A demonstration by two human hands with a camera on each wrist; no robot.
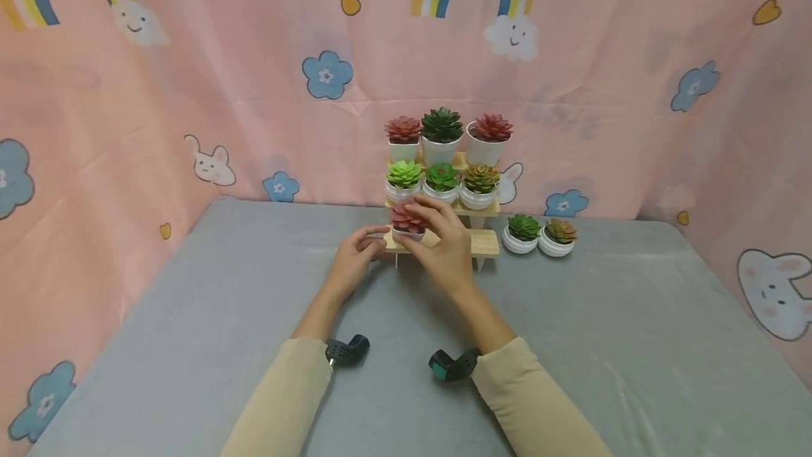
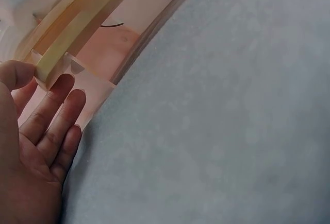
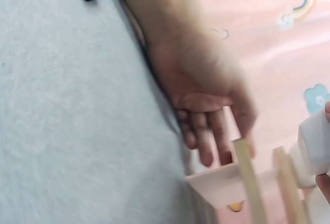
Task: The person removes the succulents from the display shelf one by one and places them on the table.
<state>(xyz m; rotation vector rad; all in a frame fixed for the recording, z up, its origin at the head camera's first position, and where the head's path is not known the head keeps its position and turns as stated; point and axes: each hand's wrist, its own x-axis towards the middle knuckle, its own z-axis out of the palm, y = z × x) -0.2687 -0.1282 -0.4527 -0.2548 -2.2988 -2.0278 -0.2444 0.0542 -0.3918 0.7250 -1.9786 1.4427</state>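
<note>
My right hand [image 1: 444,245] pinches a red succulent in a white pot [image 1: 408,223] between thumb and fingers, at the left end of the lowest step. Whether the pot touches the board cannot be told. In the right wrist view only its fingertips show at the right edge, on the white pot [image 3: 315,141]. The wooden tiered stand [image 1: 485,243] is held at the left end of that lowest board by my left hand [image 1: 352,259]. In the left wrist view, its thumb and forefinger grip the board end [image 2: 49,67], the other fingers extended below.
Three succulents, one a dark green succulent [image 1: 442,134], stand on the top step. Three more, including a bright green succulent [image 1: 404,178], fill the middle step. Right of the stand, a green succulent [image 1: 523,233] and a brownish succulent [image 1: 558,237] sit on the grey table [image 1: 634,316].
</note>
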